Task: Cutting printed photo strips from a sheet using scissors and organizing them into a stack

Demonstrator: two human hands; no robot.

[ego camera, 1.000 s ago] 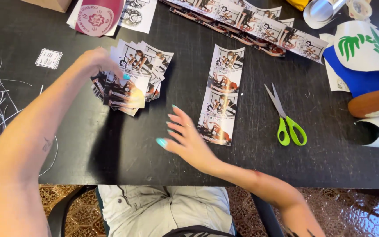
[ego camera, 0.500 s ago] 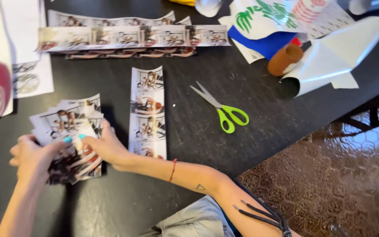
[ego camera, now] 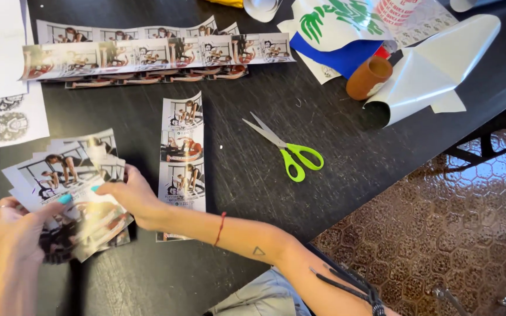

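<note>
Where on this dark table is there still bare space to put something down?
Bare table lies between the upright photo strip and the green scissors, and again below the scissors toward the table edge. It is crowded along the top, with the long photo rows and curled sheets, and around both hands' photo stack.

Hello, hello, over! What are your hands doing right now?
Left hand and right hand both gripping the fanned stack of photo cards. Photo strip lies beside it. Green scissors untouched, well aside.

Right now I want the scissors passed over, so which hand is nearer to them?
Right. The right hand grips the photo stack, left of the green-handled scissors; the left hand is farther left.
</note>
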